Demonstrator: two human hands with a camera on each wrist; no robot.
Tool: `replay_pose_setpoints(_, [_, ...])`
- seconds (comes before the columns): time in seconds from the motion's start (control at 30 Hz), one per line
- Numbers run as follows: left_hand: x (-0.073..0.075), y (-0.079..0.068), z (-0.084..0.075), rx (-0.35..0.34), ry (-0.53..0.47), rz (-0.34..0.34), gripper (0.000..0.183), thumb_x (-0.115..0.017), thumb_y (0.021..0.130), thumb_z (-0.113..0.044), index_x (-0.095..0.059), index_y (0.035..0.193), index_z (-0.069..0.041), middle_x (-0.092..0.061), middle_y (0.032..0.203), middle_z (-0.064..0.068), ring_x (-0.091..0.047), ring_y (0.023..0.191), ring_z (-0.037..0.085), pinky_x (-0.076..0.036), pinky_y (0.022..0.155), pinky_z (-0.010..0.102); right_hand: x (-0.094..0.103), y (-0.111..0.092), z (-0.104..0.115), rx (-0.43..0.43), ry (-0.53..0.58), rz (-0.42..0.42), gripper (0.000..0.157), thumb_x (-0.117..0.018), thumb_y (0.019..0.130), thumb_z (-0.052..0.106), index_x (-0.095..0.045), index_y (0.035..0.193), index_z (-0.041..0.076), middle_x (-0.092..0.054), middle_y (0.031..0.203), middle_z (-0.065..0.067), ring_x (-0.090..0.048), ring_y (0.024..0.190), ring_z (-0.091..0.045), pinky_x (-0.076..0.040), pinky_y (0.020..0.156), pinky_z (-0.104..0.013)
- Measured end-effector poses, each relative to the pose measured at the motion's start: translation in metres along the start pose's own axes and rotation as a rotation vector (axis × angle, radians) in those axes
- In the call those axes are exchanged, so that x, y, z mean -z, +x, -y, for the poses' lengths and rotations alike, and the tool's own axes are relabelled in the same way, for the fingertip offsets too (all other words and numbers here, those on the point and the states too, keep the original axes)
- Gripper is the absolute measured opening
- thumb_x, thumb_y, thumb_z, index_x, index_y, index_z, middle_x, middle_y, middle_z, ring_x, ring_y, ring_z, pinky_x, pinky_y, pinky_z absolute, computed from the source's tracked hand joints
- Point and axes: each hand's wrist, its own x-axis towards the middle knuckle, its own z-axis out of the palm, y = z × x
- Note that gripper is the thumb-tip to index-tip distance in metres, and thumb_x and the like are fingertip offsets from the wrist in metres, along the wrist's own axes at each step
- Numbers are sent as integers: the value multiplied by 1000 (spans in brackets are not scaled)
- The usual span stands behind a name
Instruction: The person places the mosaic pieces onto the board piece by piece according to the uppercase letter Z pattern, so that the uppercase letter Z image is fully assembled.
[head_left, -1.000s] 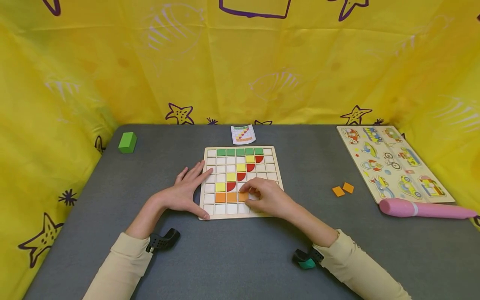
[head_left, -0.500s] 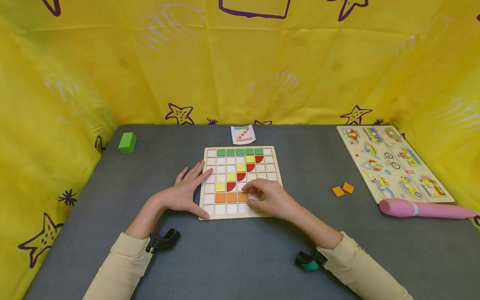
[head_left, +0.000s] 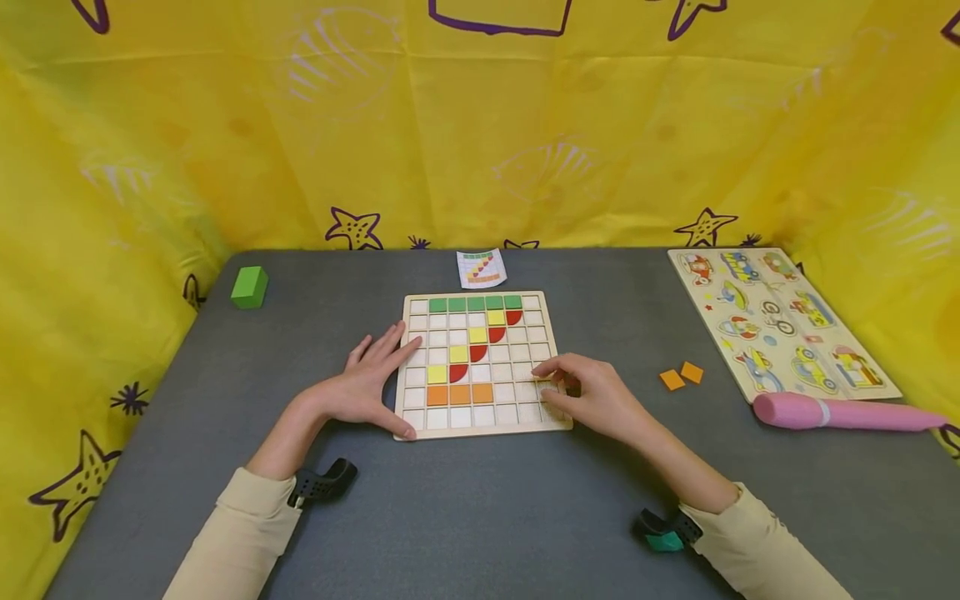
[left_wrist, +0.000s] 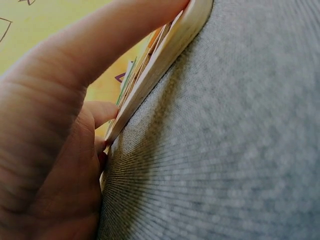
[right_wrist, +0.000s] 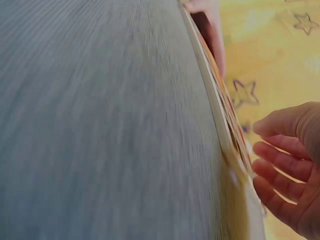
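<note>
In the head view a wooden grid board [head_left: 487,432] lies on the grey table, holding a row of green tiles [head_left: 476,303], a diagonal of yellow tiles [head_left: 458,354] and red quarter-round tiles [head_left: 477,353], and three orange tiles [head_left: 460,394]. My left hand [head_left: 367,387] rests on the board's left edge, fingers spread, thumb at the near corner. Over the right side of the board hovers my right hand [head_left: 596,396], fingers loosely bent. The right wrist view shows that hand [right_wrist: 287,165] with a gap between thumb and fingers and nothing in it.
Two loose orange tiles [head_left: 672,380] lie right of the board. Behind it is a small pattern card [head_left: 482,269]. A green block [head_left: 250,287] stands at the far left. At right lie a picture puzzle board [head_left: 787,329] and a pink tapered object [head_left: 847,412].
My right hand has let go of the third orange tile in its row and moved right, toward the board's right edge. My left hand stays put on the board.
</note>
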Motion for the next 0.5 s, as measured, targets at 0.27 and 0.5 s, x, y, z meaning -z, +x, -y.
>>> replay_pose_setpoints(0.27, [1, -1, 0, 15, 10, 8, 131, -80, 61, -67, -10, 158, -13, 12, 162, 13, 7, 148, 33, 7, 112, 57, 28, -27, -30, -109, -127, -99, 27, -75, 85, 10, -70, 111, 9, -68, 108, -7, -62, 96, -25, -50, 82, -46])
replay_pose_setpoints(0.5, [0, 0, 0, -8, 10, -7, 131, -81, 62, -65, -11, 158, -11, 10, 162, 16, 5, 148, 35, 6, 112, 57, 50, -49, -48, -181, -183, -205, 28, -73, 86, 10, -69, 113, 7, -67, 110, -14, -59, 96, -29, -46, 81, -46])
